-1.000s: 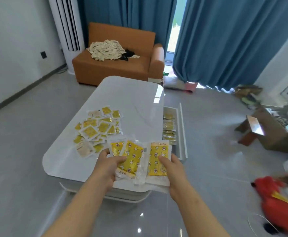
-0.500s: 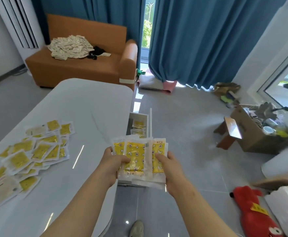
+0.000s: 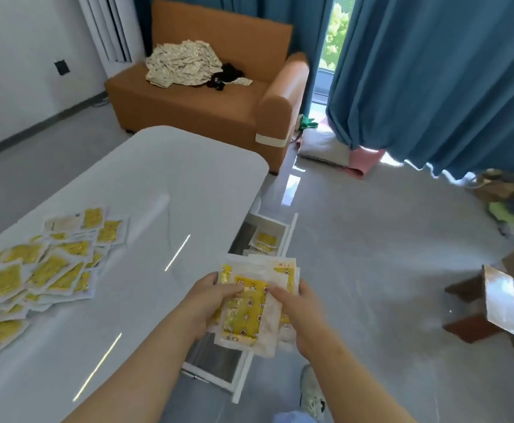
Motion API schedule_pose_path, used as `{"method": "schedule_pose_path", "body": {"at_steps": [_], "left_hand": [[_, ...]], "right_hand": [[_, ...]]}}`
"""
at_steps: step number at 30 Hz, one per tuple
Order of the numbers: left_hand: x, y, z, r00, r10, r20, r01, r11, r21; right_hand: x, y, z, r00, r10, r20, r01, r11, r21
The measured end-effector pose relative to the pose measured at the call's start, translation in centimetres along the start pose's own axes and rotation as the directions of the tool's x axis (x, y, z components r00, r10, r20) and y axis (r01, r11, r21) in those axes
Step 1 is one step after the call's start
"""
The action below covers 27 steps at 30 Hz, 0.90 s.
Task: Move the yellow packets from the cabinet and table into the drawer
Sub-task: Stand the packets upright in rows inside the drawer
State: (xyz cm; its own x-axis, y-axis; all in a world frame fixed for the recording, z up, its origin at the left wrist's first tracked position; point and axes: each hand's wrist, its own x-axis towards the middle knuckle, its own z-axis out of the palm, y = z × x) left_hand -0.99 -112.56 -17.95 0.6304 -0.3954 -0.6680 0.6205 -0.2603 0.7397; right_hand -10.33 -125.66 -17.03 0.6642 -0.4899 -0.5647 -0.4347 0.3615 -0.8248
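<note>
Packets (image 3: 245, 312), a fanned bundle in yellow and clear wrap, sit clamped between both hands directly above the open drawer (image 3: 287, 239). The left hand (image 3: 209, 300) pinches the bundle's left side, thumb on top; the right hand (image 3: 295, 303) grips the right side, its forefinger laid across the top packet. Both are closed on the bundle, none of which has been let go.

Judging by what lies where, the job is partly done: a few packets (image 3: 266, 239) already rest in the drawer's far end, but a large loose pile (image 3: 45, 270) remains on the table (image 3: 164, 178), well to the left of the drawer. No cabinet can be picked out, so what is left there cannot be told.

The drawer juts from the table's right side, its white rim running away from the person, and its near stretch, under the bundle, looks bare. Lowering straight down seems clear; the table edge just left of the drawer is the thing to avoid. Right of the drawer the floor (image 3: 371, 254) is open. A shoe (image 3: 312, 392) stands just right of the drawer's near corner.
</note>
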Motion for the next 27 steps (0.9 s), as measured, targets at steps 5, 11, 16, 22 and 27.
{"method": "schedule_pose_path", "body": {"at_steps": [5,11,16,22,27], "left_hand": [[4.1,-0.1,3.4,0.975,-0.109,-0.196,0.068,0.976,-0.205],[5.3,-1.5,6.5,0.875,-0.148,-0.461,-0.031,0.933,-0.358],[5.7,-4.0,7.5,0.793,-0.157,-0.589,-0.036,0.952,-0.303],[9.5,-8.8,6.6,0.769,-0.151,-0.622,0.066,0.985,-0.158],[15.2,-14.2,4.9,0.745,-0.107,-0.658,0.199,0.978,0.066]], "right_hand": [[8.1,-2.6,-2.9,0.97,0.088,0.225,-0.046,0.981,-0.186],[14.2,-3.6,-3.5,0.879,0.208,0.429,-0.007,0.906,-0.424],[16.4,-1.6,-3.3,0.817,0.274,0.508,0.033,0.857,-0.514],[20.4,3.4,-2.7,0.777,0.334,0.533,0.036,0.822,-0.568],[26.2,9.8,-0.2,0.766,0.322,0.557,0.133,0.768,-0.626]]}}
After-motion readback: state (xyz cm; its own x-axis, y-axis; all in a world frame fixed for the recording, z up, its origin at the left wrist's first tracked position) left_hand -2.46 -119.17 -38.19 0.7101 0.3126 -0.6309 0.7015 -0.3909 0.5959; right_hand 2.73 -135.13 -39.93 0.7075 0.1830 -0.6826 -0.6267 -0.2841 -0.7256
